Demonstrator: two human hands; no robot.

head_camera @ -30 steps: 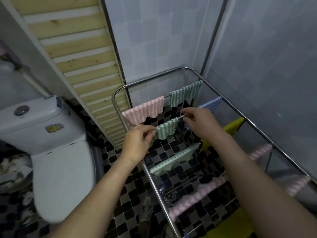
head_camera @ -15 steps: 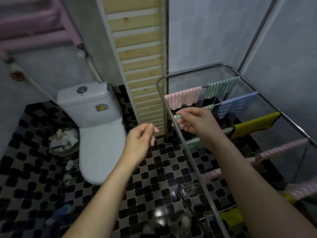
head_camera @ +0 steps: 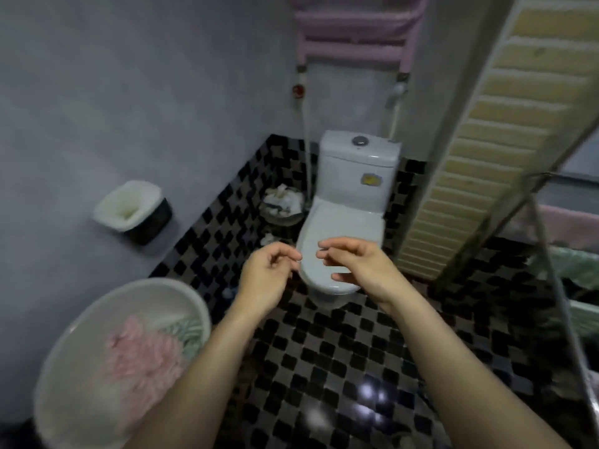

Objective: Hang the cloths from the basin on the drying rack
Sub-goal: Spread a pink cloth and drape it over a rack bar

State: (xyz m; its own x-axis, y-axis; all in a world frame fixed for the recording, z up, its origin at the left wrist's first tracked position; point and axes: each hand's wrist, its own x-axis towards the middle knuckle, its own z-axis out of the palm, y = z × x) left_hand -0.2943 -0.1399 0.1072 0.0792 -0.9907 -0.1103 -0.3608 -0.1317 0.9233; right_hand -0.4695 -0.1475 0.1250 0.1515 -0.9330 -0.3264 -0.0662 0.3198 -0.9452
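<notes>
A round white basin sits on the floor at the lower left, holding a crumpled pink cloth and a green-striped cloth beside it. My left hand and my right hand hover empty in mid-air in front of the toilet, fingers loosely curled and apart, above and to the right of the basin. The metal drying rack shows only at the right edge, with a pink cloth and a green cloth hanging on its bars.
A white toilet stands straight ahead on the black-and-grey mosaic floor. A full paper bin is to its left, a lined black bin by the left wall. A slatted wooden panel leans at the right.
The view has swung left from the rack to the toilet and basin. Both hands let go of the green cloth on the rack and now hang empty before the toilet.
</notes>
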